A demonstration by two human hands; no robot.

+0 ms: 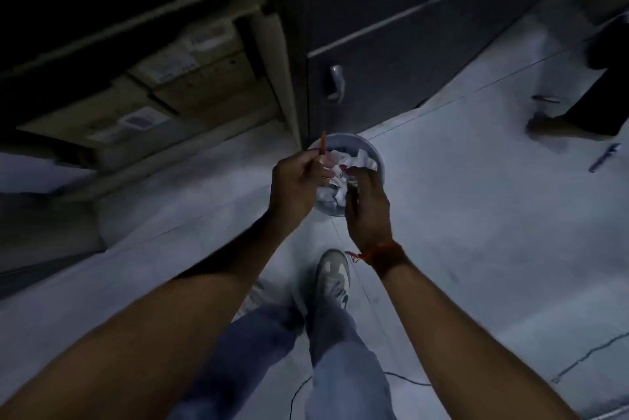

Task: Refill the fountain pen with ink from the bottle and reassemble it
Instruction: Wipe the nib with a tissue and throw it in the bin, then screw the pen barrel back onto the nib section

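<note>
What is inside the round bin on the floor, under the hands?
The bin holds crumpled white paper. The left hand, holding a red pen part, and the right hand cover much of it; anything deeper is hidden.

The mouth of the round bin (376, 156) on the floor is largely covered by both hands held over it, and its inside is filled with crumpled paper (354, 159). Its far side is closed off by the dark cabinet (391, 55), which stands just behind it. Open floor (476, 215) is left to the right and near side, crossed only by a thin cable (401, 379) lower down.
</note>
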